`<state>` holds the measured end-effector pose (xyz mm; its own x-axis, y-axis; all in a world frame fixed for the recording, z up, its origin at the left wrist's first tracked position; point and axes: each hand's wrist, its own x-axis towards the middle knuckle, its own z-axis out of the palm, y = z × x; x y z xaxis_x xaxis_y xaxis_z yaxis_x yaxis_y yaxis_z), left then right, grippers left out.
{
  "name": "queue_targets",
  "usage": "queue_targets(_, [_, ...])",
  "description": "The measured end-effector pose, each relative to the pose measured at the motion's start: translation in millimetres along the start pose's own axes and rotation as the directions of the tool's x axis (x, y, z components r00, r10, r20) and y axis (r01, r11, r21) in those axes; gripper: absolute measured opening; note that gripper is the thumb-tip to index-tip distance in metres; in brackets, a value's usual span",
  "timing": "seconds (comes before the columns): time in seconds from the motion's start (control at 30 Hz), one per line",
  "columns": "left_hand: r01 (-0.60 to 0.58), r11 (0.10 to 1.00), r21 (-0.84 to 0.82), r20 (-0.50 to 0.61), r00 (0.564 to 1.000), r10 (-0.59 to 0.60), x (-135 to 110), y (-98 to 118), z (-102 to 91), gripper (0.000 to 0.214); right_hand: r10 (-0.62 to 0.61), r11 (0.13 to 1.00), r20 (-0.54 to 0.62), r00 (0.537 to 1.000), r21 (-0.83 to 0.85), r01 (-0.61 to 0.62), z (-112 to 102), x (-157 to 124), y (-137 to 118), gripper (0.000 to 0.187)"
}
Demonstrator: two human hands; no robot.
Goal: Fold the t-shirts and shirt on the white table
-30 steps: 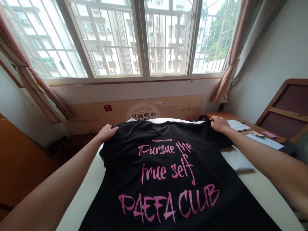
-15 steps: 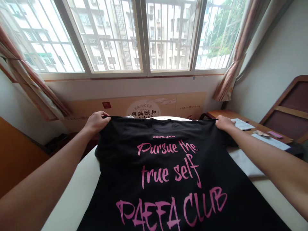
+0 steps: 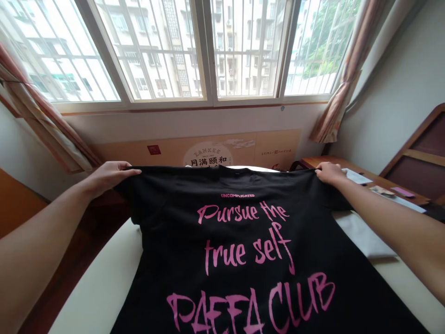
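Note:
A black T-shirt (image 3: 174, 241) with pink lettering spreads wide in front of me, its printed side up and its neckline at the far end. My left hand (image 3: 113, 175) pinches the shirt's left shoulder edge between thumb and fingers. At the opposite shoulder, my right hand (image 3: 328, 174) is closed on the cloth. The top edge is stretched nearly straight between both hands, and the sleeves hang below them. Beneath the shirt is a white rounded table (image 3: 100, 273). The shirt's lower hem lies outside the picture.
Folded pale cloth (image 3: 365, 236) lies on the table to the right. Beyond it, a wooden desk (image 3: 313, 162) bears papers (image 3: 358, 176) and a pink slip (image 3: 403, 191). A printed beige panel (image 3: 167, 150) leans under the barred window (image 3: 163, 55); curtains (image 3: 337, 111) hang at its sides.
My left hand has moved outward to the left along the shirt's shoulder, nearer the sleeve. My right hand has shifted slightly right, and the top edge is spread wider.

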<state>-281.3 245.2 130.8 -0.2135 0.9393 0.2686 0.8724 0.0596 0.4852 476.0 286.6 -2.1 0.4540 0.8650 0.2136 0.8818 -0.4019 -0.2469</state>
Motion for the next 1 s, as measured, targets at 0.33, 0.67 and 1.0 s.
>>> queue_targets(0.33, [0.101, 0.929, 0.356, -0.070, 0.994, -0.081, 6.5, 11.1, 18.9, 0.043, 0.191, 0.981, -0.128, 0.973, 0.025, -0.190, 10.4, -20.1, -10.7, 0.043])
queue_targets(0.67, [-0.585, 0.751, 0.307, 0.384, 0.798, 0.464, -61.6, 175.1, 156.0, 0.055, -0.518, 0.855, 0.154, 0.841, 0.095, 0.509, 23.9, -87.0, -173.6, 0.074])
queue_targets(1.0, [-0.431, 0.827, 0.361, 0.548, 0.815, 0.186, -49.0, 178.0, 244.1, 0.090, -0.533, 0.844, 0.372, 0.760, 0.167, 0.510, 45.3, -120.6, -219.3, 0.093])
